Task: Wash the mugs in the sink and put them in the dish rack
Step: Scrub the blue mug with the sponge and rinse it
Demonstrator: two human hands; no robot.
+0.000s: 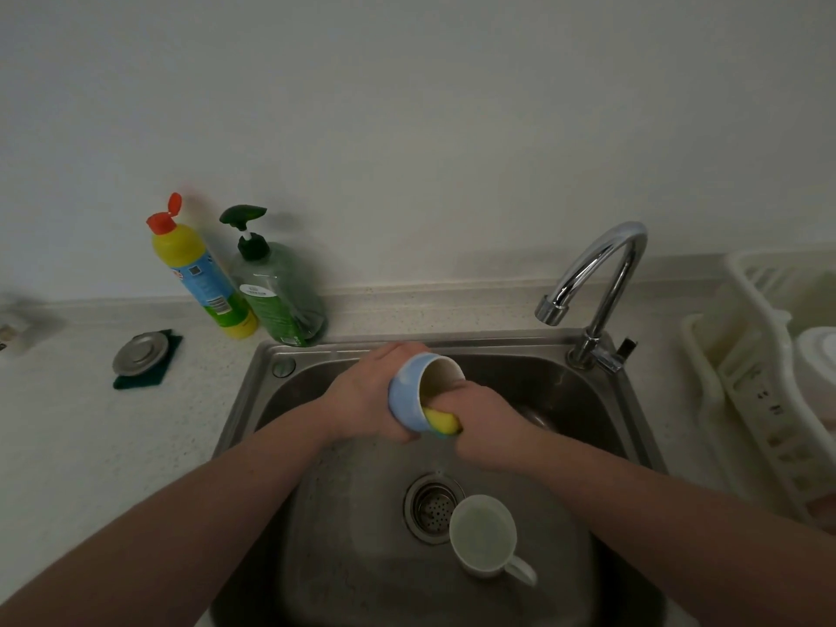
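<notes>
Left hand (pixel 362 391) grips the blue mug (pixel 409 395) tilted over the sink (pixel 253 391), draining suds; right hand (pixel 479 409) clutches a yellow sponge (pixel 441 420) at its rim. White mug (pixel 484 536) waits beside the drain (pixel 429 506).

- yellow bottle (pixel 204 277) with its red cap flipped open, back left on my table (pixel 68 427)
- green pump bottle (pixel 279 295) touching it
- metal sink plug (pixel 140 354) on a dark green pad (pixel 168 356)
- chrome tap (pixel 598 282), back right

Left hand (pixel 362 395) and right hand (pixel 484 414) meet, fingers curled in grip.
</notes>
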